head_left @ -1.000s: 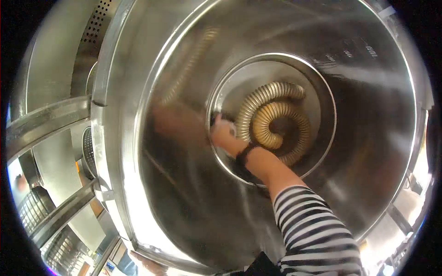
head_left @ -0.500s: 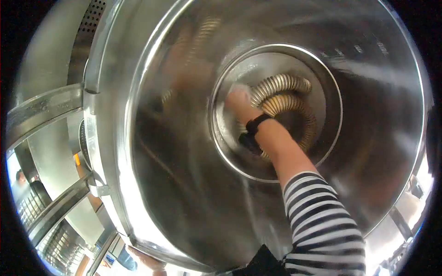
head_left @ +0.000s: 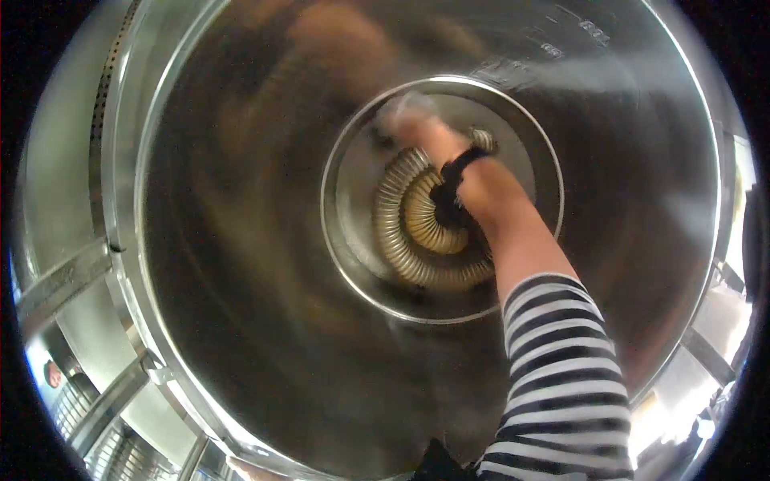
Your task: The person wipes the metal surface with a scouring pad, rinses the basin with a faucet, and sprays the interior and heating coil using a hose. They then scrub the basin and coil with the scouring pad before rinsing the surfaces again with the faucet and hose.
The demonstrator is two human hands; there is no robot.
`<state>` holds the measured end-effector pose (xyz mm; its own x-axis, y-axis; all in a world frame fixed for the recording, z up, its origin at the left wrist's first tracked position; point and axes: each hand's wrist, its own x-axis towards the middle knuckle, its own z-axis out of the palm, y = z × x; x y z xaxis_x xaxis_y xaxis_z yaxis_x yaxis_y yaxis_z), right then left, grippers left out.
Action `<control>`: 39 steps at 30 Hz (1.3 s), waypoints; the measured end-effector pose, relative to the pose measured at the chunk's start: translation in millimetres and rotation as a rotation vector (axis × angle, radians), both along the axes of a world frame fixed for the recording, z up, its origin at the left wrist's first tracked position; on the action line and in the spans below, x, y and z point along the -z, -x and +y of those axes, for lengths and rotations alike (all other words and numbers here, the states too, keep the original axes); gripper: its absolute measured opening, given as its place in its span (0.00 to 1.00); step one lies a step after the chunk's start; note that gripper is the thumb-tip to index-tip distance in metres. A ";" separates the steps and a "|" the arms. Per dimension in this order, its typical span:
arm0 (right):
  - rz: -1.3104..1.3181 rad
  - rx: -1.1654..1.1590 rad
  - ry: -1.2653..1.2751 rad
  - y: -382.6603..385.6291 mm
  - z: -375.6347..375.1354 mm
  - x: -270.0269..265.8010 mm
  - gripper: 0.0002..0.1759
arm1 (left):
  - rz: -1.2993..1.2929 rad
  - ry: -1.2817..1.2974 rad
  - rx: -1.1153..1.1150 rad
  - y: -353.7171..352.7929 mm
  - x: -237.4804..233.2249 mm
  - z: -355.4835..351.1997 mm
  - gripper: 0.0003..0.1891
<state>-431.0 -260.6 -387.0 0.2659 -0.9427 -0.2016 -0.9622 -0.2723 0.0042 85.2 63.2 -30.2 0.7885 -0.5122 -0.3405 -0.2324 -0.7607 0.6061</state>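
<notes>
My right hand (head_left: pixel 413 122) reaches deep into a large round steel vessel (head_left: pixel 241 337), over the inner round recess at its bottom. It is blurred by motion and closed round a whitish, cloth-like thing (head_left: pixel 415 103). A black watch or band (head_left: pixel 464 163) is on that wrist. Below and beside the hand, a ribbed, yellowish hose (head_left: pixel 393 232) lies coiled in the recess, partly covered by the wrist. At the lower left, only a sliver of my left hand (head_left: pixel 245 466) shows at the vessel's rim; its fingers are mostly cut off.
A raised ring (head_left: pixel 325 200) borders the recess. Metal bars (head_left: pixel 64 289) stand outside the vessel on the left, with a perforated metal panel (head_left: pixel 103 88) above. Part of a person (head_left: pixel 52 374) shows far off at the left edge. Another bar (head_left: pixel 706 357) is on the right.
My right hand has moved up over the recess, toward its far edge. The view has shifted, and the hose appears turned, with its curve toward the left. Less of my left hand shows.
</notes>
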 end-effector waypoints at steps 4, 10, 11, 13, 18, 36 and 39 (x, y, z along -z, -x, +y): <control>-0.819 1.124 -0.431 106.0 68.2 -24.7 0.16 | -0.069 -0.001 -0.042 9.4 -0.1 -16.4 0.29; -0.039 0.623 -0.424 159.5 208.5 9.1 0.15 | 0.003 0.038 -0.119 7.2 1.7 -18.7 0.29; 0.070 0.546 -0.484 149.6 236.4 8.3 0.15 | 0.019 0.041 -0.132 6.6 2.3 -18.8 0.29; 0.218 0.378 -0.595 127.1 286.6 1.0 0.14 | 0.066 0.047 -0.154 4.4 3.5 -20.4 0.29; 0.277 0.171 -0.616 128.3 301.2 -6.8 0.14 | 0.174 0.062 -0.251 5.8 -2.2 -19.0 0.29; -0.483 -0.081 -1.048 -116.7 359.4 -92.2 0.23 | -0.441 -0.173 0.210 -56.6 17.2 23.9 0.29; -0.794 0.078 -0.767 -190.5 296.2 -92.4 0.22 | -0.370 -0.178 0.072 -33.8 9.1 6.7 0.28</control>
<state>-240.6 35.7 -294.6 0.5237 -0.6607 -0.5378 -0.6312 0.1230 -0.7658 119.1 69.9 -39.3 0.8388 -0.5289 -0.1292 -0.4660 -0.8201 0.3320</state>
